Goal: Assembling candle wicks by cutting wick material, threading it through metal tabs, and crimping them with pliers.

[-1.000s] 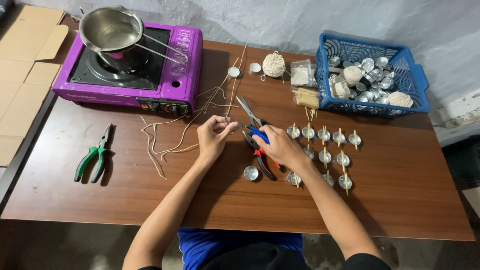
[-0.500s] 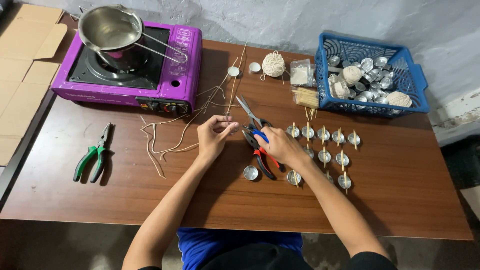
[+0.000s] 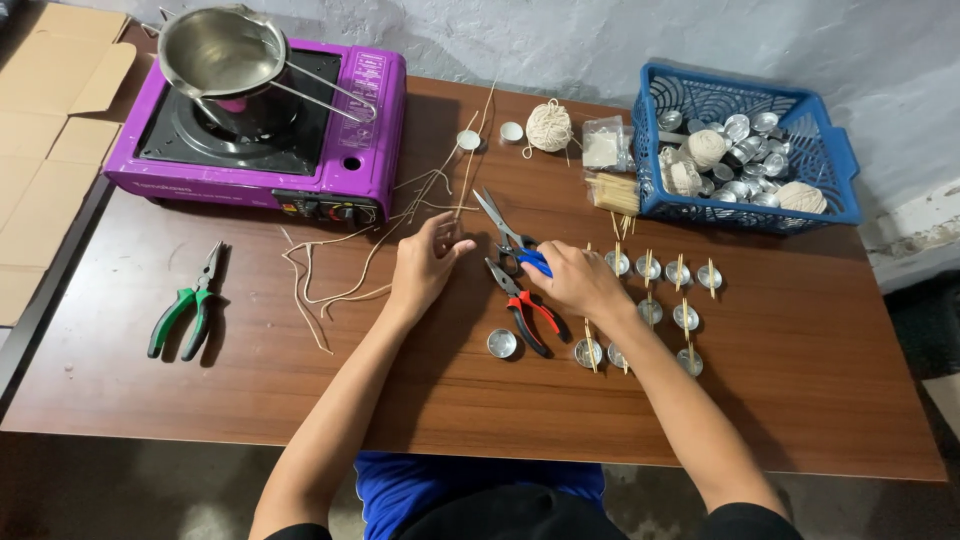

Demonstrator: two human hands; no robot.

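Blue basket (image 3: pixel 830 150) holds metal cups and twine balls. Right hand (image 3: pixel 575 280) fingers grip scissors (image 3: pixel 510 238), hiding the handles; left hand (image 3: pixel 425 262) fingers spread, empty.

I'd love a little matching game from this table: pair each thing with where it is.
Things:
1. pot
2. green pliers
3. red pliers
4. yarn balls

Places:
A. in the blue basket
B. on the purple stove
C. alone at the table's left
D. between the two hands

Pairs: 1-B, 2-C, 3-D, 4-A
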